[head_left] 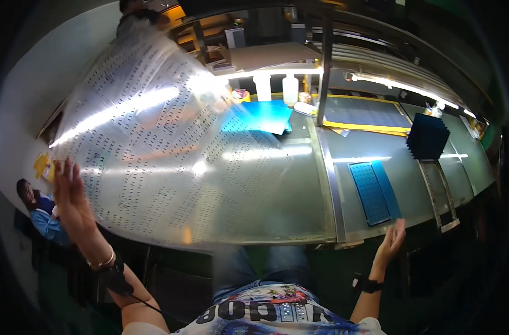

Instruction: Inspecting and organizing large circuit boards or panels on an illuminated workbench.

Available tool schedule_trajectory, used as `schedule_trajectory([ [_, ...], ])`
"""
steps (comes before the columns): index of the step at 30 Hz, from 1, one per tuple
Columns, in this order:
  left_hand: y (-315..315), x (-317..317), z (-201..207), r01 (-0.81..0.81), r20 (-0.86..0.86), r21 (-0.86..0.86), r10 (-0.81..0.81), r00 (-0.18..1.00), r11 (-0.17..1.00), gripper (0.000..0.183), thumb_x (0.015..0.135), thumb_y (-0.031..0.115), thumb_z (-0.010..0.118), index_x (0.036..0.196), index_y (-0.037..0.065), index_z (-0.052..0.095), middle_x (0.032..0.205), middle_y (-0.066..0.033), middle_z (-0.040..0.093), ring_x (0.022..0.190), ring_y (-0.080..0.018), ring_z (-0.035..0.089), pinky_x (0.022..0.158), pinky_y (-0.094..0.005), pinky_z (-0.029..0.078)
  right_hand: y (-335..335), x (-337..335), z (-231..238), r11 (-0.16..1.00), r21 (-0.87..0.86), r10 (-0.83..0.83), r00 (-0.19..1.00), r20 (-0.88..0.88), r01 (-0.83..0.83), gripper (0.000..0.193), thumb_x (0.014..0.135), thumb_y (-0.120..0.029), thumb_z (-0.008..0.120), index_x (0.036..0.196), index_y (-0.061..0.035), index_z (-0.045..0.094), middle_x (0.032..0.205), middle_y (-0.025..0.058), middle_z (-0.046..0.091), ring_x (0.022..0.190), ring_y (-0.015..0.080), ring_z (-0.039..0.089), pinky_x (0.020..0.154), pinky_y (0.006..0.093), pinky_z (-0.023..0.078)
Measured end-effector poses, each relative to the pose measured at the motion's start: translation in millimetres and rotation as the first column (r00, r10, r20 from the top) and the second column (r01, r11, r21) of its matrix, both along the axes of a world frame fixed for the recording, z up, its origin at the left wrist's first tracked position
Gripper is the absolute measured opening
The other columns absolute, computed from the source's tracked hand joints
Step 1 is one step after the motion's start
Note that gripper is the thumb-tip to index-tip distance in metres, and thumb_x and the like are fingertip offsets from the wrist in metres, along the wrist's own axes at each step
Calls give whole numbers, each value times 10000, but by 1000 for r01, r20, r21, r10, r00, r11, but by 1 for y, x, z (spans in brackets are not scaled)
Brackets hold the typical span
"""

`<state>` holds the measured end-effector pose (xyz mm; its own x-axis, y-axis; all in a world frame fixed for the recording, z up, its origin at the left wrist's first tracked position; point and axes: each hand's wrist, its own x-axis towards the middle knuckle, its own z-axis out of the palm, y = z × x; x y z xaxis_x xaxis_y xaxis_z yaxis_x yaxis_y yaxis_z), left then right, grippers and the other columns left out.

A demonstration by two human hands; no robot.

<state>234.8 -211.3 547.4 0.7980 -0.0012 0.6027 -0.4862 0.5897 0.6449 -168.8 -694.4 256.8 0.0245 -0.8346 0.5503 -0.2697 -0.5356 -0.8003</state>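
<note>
A large clear plastic sheet (148, 117) with rows of small dark marks spreads across the left of the glass-topped table (299, 201). Its far part rises toward a person at the back. At the sheet's left edge is my left hand (74, 198), its fingers stretched out; whether they touch the film is hard to tell. My right hand (393, 239) hovers by the table's front edge with fingers extended and nothing visible in it. Just beyond it lie a blue perforated panel (369, 192) and a narrower blue strip (386, 190), side by side.
Blue sheets (265, 116) lie at the back middle near white bottles (290, 89). A yellow-edged dark screen (366, 114) is farther right. A dark stack of plates (427, 135) stands above a metal frame (440, 195). One person (137, 17) is behind the sheet, another (45, 218) at far left.
</note>
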Motion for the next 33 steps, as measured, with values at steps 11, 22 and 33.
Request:
schedule_trajectory([
  [11,69,80,-237,-311,-629,124,317,710,942,266,928,186,513,1120,4,536,1066,-95,601,967,-202,599,833,-307,503,92,244,23,46,717,790,465,400,-695,749,851,-264,640,1381,62,222,1113,190,579,942,205,597,797,279,484],
  [22,31,10,-308,-452,-825,116,339,452,885,214,944,112,467,1149,63,503,1109,-98,581,963,-234,612,788,-343,528,1,367,6,498,620,865,398,-305,-606,536,732,-201,704,1191,9,525,1024,170,619,929,245,609,773,321,493],
  [33,6,-3,-304,-520,-822,106,369,433,848,179,942,95,463,1113,55,500,1065,-63,542,914,-170,605,772,-267,542,16,451,-8,269,844,906,418,-60,-463,148,777,-120,672,817,9,610,681,57,607,502,99,515,434,236,370],
])
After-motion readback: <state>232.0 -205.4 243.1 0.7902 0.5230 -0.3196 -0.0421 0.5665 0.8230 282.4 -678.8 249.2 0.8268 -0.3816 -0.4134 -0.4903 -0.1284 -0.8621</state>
